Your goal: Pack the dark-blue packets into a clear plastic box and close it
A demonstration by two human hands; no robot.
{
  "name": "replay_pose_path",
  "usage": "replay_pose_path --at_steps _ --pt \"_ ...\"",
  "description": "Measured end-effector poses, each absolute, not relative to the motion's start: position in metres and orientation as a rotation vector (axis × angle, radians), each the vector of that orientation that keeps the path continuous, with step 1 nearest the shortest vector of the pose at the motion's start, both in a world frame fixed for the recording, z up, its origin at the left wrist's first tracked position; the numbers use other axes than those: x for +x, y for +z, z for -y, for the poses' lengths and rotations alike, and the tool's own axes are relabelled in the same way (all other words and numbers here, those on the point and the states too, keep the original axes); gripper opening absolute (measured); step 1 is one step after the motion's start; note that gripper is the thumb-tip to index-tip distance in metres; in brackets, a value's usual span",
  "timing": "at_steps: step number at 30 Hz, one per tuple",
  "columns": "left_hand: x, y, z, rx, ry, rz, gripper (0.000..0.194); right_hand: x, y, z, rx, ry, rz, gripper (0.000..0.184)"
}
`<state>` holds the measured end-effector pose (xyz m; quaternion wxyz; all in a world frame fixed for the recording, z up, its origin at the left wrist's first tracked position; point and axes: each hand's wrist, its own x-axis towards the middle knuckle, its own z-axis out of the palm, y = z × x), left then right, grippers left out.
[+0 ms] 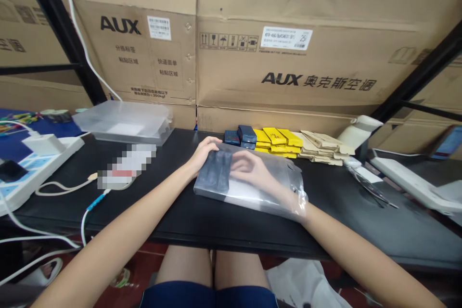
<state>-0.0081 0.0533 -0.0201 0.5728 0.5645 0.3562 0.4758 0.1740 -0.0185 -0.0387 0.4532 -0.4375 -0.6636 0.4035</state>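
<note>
Clear plastic wraps your right hand (pixel 250 171), which is inside the bag (pixel 245 197) up to the wrist, its fingers half curled beside the dark packets (pixel 216 171) at the bag's left end. Your left hand (pixel 205 156) is closed over the far left corner of the bag, which lies on the counter (pixel 173 221) in front of you. Drawing the right hand out fast could drag the packets askew, since the film sits close round your wrist; a wide swing of the bag might knock the yellow packets (pixel 277 140) stacked just behind. Your left thumb is hard to make out, glare blurs the bag's mouth, and you cannot tell whether the right fingertips grip a packet or merely rest near it.
</note>
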Motion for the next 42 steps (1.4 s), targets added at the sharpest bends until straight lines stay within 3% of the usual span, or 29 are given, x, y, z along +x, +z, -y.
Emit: replay_pose_path --at_steps 8,15,24,30,35,42 --pt "-0.008 -0.034 -0.061 1.357 1.122 -0.857 0.025 0.178 -0.045 0.009 -1.123 1.125 1.598 0.047" --pt "-0.008 -0.040 -0.067 1.352 1.066 -0.860 0.009 0.178 -0.041 0.011 -1.170 1.085 1.630 0.047" --pt "-0.013 -0.040 -0.071 1.382 0.997 -0.849 0.014 0.185 -0.038 0.014 -1.188 1.161 1.611 0.059" --pt "-0.012 -0.041 -0.072 1.352 0.978 -0.851 0.012 0.212 -0.031 0.030 -1.258 1.315 1.523 0.041" --pt "-0.012 -0.039 -0.070 1.361 0.985 -0.861 0.011 0.270 -0.027 0.057 -1.251 1.522 1.400 0.042" --pt "-0.009 -0.037 -0.066 1.374 1.047 -0.896 0.012 0.324 -0.033 0.076 -1.366 1.202 1.094 0.026"
